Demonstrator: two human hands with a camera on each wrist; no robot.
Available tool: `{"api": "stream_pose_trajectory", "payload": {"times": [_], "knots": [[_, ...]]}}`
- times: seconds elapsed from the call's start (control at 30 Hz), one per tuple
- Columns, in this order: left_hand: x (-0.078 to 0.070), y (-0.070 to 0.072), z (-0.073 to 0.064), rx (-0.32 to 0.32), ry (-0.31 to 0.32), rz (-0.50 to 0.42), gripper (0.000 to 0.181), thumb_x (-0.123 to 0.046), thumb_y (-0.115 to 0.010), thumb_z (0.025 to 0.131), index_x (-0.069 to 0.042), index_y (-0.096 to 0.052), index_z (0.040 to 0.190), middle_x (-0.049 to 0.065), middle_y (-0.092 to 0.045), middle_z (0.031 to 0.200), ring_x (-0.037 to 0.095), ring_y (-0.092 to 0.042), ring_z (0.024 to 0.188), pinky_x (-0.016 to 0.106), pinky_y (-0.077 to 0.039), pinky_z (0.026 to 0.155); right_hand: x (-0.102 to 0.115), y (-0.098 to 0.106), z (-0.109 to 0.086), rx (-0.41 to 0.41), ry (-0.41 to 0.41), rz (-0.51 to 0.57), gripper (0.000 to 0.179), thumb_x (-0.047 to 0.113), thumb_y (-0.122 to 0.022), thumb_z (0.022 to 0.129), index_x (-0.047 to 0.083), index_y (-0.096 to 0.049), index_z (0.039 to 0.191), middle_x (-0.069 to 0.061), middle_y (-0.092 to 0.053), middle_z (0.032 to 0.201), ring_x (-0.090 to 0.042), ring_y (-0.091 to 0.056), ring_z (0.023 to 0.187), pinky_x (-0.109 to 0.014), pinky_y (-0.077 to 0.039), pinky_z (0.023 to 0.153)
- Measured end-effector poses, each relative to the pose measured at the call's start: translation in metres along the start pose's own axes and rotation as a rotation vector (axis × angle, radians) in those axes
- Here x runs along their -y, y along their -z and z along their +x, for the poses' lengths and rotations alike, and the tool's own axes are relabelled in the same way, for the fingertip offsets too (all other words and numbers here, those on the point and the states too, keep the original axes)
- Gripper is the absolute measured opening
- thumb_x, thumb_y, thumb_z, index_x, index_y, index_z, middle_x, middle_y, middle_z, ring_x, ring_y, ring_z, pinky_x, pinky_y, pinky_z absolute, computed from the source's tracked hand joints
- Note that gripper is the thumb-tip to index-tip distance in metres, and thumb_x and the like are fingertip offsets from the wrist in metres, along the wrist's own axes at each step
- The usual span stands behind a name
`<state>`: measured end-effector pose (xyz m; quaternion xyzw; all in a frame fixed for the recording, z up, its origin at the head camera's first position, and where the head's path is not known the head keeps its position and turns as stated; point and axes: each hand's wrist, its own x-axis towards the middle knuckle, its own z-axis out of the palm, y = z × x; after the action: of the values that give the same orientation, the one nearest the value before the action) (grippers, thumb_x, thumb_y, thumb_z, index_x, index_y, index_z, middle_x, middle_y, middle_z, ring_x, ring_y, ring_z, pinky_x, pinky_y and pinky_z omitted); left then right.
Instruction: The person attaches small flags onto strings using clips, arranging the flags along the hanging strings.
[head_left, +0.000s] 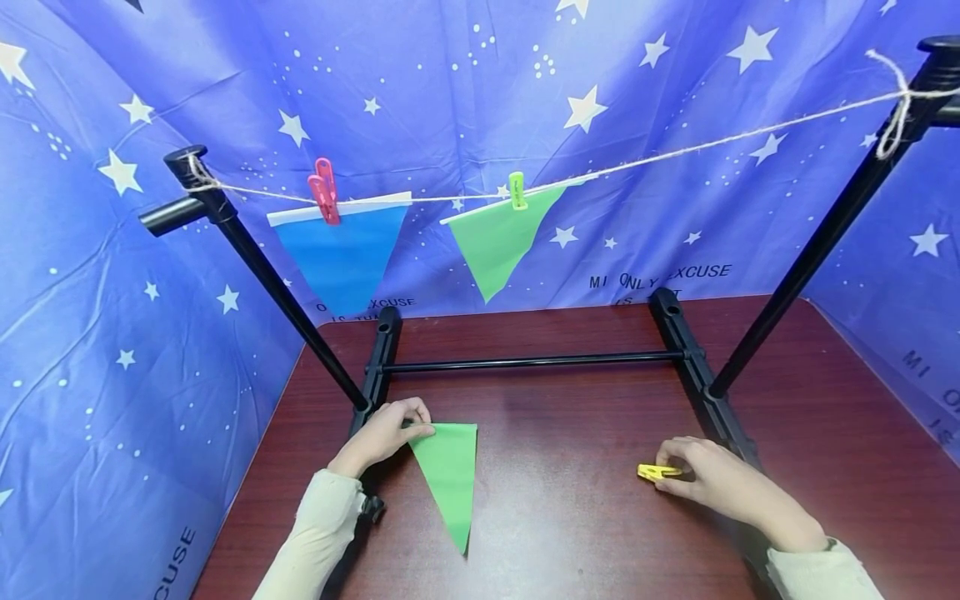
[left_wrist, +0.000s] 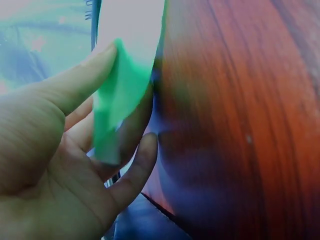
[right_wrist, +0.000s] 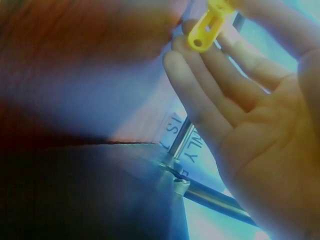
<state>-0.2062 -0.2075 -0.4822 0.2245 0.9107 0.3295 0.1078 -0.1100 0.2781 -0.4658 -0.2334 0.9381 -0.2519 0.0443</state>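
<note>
My left hand (head_left: 387,432) pinches a green triangular pennant (head_left: 453,467) by its upper left corner, and the pennant's tip points down toward me. In the left wrist view the thumb presses the folded green edge (left_wrist: 106,120) against the fingers. On the right, my right hand (head_left: 712,483) pinches a small yellow clothespin (head_left: 658,472) between thumb and fingertips, low over the table. The right wrist view shows the yellow clothespin (right_wrist: 205,31) at the fingertips. Behind the hands, a string (head_left: 675,153) carries a blue pennant (head_left: 341,258) under a red clothespin (head_left: 324,192) and another green pennant (head_left: 498,237) under a light green clothespin (head_left: 517,191).
The string is tied between two slanted black posts, the left post (head_left: 277,292) and the right post (head_left: 810,250). A thin black crossbar (head_left: 532,362) joins their feet on the reddish-brown table (head_left: 555,450). Blue star-patterned cloth (head_left: 465,92) hangs behind and at both sides.
</note>
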Motion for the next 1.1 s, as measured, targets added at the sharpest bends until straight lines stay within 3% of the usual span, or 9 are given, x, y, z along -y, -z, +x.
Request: {"api": "stream_pose_trajectory", "payload": {"times": [0.17,0.33,0.5,0.77,1.1], "knots": [[-0.002,0.000,-0.001,-0.003,0.037,0.005,0.017,-0.027,-0.072,0.091,-0.017,-0.061,0.101,-0.008,-0.067,0.088,0.008,-0.061,0.080,0.032,-0.049,0.076,0.003,0.002,0.000,0.037,-0.041,0.050,0.017,0.023,-0.076,0.087,0.022,-0.060,0.085,0.016,-0.057,0.079,0.005,-0.051,0.071,-0.023,-0.046,0.060],[-0.001,0.001,-0.003,-0.004,0.050,-0.007,0.021,-0.023,-0.075,0.089,-0.014,-0.064,0.104,-0.004,-0.064,0.091,0.010,-0.059,0.084,0.034,-0.050,0.079,0.005,0.002,0.000,0.038,-0.059,0.057,0.010,0.024,-0.072,0.091,0.021,-0.062,0.092,0.016,-0.059,0.083,0.005,-0.056,0.076,-0.024,-0.052,0.065],[-0.001,0.004,-0.006,0.005,0.049,-0.035,0.018,-0.015,-0.075,0.089,-0.012,-0.065,0.104,-0.002,-0.063,0.093,0.011,-0.058,0.085,0.031,-0.050,0.079,0.006,0.002,0.001,-0.020,-0.021,0.011,0.006,0.024,-0.069,0.094,0.021,-0.064,0.097,0.017,-0.058,0.087,0.006,-0.053,0.077,-0.025,-0.052,0.067],[-0.003,0.008,-0.010,-0.009,0.047,-0.062,0.013,-0.018,-0.074,0.090,-0.012,-0.068,0.099,-0.004,-0.063,0.085,0.010,-0.057,0.076,0.026,-0.048,0.071,0.006,0.004,0.000,-0.119,0.026,-0.017,0.009,0.024,-0.070,0.093,0.021,-0.069,0.101,0.018,-0.054,0.088,0.007,-0.049,0.078,-0.024,-0.049,0.066],[-0.009,0.011,-0.012,-0.054,0.041,-0.068,0.013,-0.027,-0.077,0.087,-0.020,-0.068,0.082,-0.008,-0.062,0.075,0.010,-0.057,0.072,0.024,-0.048,0.068,0.010,0.010,0.002,-0.208,-0.124,0.017,0.025,0.027,-0.083,0.081,0.014,-0.066,0.094,0.013,-0.062,0.078,0.005,-0.054,0.067,-0.022,-0.049,0.059]]}}
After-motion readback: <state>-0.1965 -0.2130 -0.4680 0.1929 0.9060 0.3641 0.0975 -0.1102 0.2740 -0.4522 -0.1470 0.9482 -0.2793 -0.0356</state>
